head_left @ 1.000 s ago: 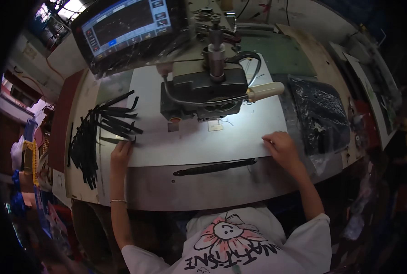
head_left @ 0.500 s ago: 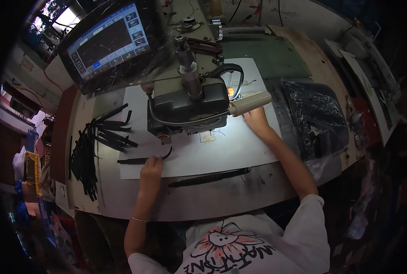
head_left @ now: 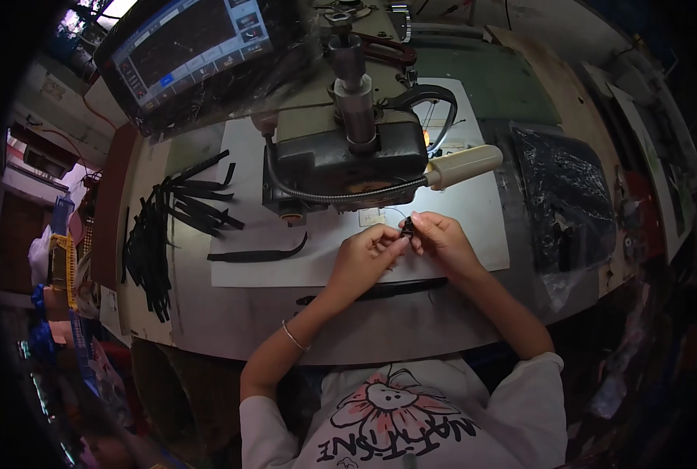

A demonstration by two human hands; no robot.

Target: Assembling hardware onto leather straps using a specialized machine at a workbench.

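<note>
In front of the sewing machine head, my two hands meet over a white sheet. Between their fingertips is a small black piece, perhaps a plastic buckle; the fingers cover much of it. My left hand pinches it from the left and my right hand from the right. A single black strap lies on the sheet to the left, its right end curving up. Closer to me, a long dark strip lies at the sheet's front edge, partly behind my left forearm.
A heap of black straps covers the table's left side. At upper left stands a screen wrapped in plastic. A cream lamp handle juts right from the machine. A black plastic-wrapped package lies on the right.
My left hand has let go of the strap on the sheet and moved right. My right hand has drawn back from beside the machine; both now hold the small black piece. The view has shifted slightly.
</note>
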